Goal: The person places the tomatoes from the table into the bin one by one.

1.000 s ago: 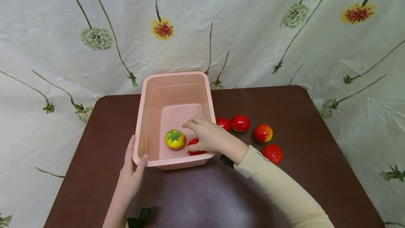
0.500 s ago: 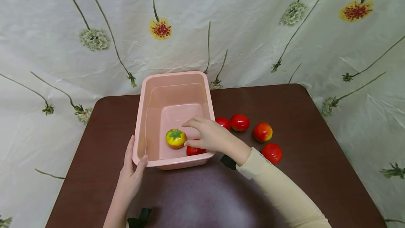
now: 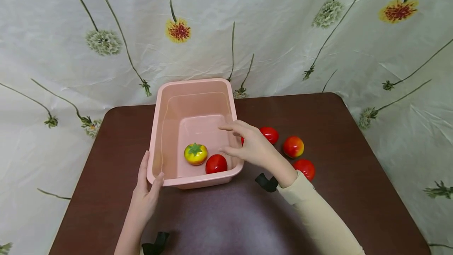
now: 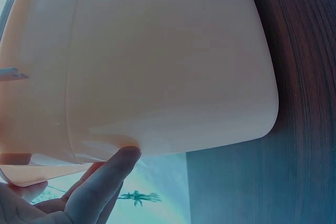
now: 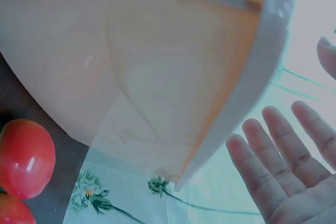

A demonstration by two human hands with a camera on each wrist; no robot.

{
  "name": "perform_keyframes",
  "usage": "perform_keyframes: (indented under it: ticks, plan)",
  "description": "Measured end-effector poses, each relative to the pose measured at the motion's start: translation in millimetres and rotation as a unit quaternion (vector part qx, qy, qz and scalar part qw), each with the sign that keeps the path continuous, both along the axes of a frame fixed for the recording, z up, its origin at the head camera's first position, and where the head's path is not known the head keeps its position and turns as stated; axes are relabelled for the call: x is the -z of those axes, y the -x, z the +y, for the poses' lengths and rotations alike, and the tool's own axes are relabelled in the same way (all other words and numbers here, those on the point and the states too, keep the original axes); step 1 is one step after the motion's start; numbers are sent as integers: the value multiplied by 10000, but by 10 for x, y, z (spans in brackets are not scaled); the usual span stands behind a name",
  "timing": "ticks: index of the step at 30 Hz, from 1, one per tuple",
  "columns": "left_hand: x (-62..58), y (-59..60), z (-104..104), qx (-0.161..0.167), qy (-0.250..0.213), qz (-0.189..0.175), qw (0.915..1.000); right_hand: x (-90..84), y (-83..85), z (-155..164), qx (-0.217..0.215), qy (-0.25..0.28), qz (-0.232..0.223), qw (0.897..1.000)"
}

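Pink plastic tub [image 3: 166, 129], rectangular, stood at the table's 11 o'clock, long side running toward the backdrop. Inside, on the near floor: one yellow tomato with green calyx [image 3: 196, 154] and, just beside it at its 4 o'clock, one red tomato [image 3: 216, 164], close to the near wall.

Left hand [image 3: 146, 196] held the tub's near-left corner, thumb hooked over the rim, fingers laid straight along the outer wall; the left wrist view showed a fingertip under the rim's lip.

Right hand [image 3: 253, 146] hovered above the tub's right rim, fingers spread wide and relaxed, holding nothing; the right wrist view showed the bare palm beside the rim.

Outside the tub, at its 3 o'clock, on the dark brown table [image 3: 354, 148]: a red tomato [image 3: 270, 134] partly behind the right hand, a red-and-yellow tomato [image 3: 293, 146] next to it, and another red tomato [image 3: 305, 168] nearer the cream sleeve [image 3: 318, 219]. A sliver of a fourth fruit showed behind the fingers, too hidden to describe.

Black wrist straps [image 3: 267, 182] showed at both wrists. Floral white cloth [image 3: 283, 30] hung behind the table at 12 o'clock.
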State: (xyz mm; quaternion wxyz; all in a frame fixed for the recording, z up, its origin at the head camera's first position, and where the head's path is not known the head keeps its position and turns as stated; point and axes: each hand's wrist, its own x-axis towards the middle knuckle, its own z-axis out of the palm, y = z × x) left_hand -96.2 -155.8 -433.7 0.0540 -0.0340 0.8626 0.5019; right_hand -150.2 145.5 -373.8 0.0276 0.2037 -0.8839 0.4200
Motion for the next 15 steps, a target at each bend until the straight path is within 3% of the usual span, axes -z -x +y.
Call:
perform_keyframes:
  ticks: [7,15]
  plan:
    - [-7,-4,4,-46,0,-65,10000,-23,-36,189,411,599,-40,9973]
    - [-9,-8,8,-57,66,-42,10000,28,-111,467,1134,679,-420,9903]
